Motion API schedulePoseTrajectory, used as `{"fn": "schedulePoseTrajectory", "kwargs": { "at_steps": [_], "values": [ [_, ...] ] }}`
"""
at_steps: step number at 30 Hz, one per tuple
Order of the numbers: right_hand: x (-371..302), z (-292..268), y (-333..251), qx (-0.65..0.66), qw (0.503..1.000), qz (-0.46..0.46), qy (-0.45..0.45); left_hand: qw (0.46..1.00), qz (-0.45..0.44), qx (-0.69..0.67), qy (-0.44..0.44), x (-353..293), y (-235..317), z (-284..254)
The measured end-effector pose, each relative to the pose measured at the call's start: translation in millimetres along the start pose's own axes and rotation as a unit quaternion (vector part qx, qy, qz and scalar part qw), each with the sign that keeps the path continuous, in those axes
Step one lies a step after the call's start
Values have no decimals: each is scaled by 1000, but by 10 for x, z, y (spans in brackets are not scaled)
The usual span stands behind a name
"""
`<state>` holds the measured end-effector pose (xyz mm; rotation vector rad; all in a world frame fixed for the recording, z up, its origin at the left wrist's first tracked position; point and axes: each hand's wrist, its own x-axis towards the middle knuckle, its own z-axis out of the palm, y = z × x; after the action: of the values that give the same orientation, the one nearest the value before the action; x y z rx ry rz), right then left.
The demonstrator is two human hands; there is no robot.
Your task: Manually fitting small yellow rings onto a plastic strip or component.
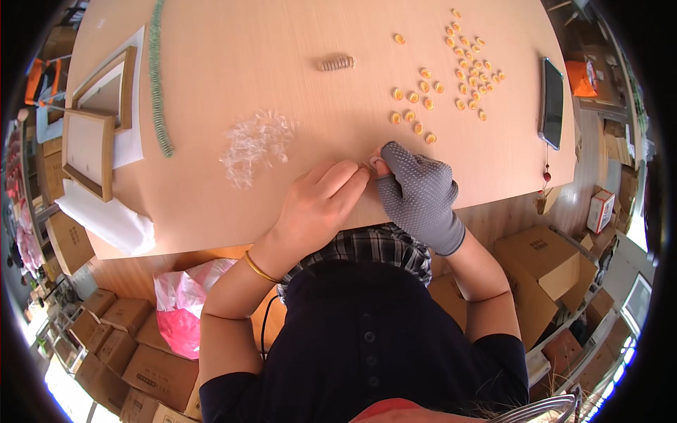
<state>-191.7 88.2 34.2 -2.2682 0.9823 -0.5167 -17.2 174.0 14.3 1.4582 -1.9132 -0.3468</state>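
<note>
Close together at the table's near edge, my two hands meet fingertip to fingertip. My bare left hand (322, 204) has its fingers pinched together, a gold bangle on its wrist. A grey dotted glove with bare fingertips covers my right hand (420, 192), its thumb and forefinger closed too. Whatever small thing lies between the fingertips is too small to make out. To the left of my hands is a loose pile of clear plastic pieces (255, 146). Beyond my right hand lie several small round orange-and-yellow pieces (424, 87), scattered singly and in a denser cluster.
A short ridged brown roll (336, 63) lies mid-table. Along the left run a green coiled strip (156, 77), wooden frames (107, 155) and a white sheet (106, 215). A phone (551, 103) rests at the right edge. Cardboard boxes (539, 261) stand on the floor.
</note>
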Motion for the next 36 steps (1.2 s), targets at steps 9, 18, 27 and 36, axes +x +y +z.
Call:
{"fn": "schedulePoseTrajectory", "kwargs": {
  "at_steps": [9, 18, 27, 36],
  "values": [
    [-30, 42, -8, 31, 999, -10, 27, 1000, 23, 5, 10, 6, -28, 11],
    [-22, 51, 21, 31, 999, -22, 37, 1000, 4, 2, 8, 35, 12, -31],
    [-48, -43, 31, 110, 992, 12, 54, 1000, 4, 3, 14, -7, 5, -7],
    [-380, -146, 135, 197, 965, 89, 145, 985, -154, -70, 47, 246, 7, 48]
  ]
}}
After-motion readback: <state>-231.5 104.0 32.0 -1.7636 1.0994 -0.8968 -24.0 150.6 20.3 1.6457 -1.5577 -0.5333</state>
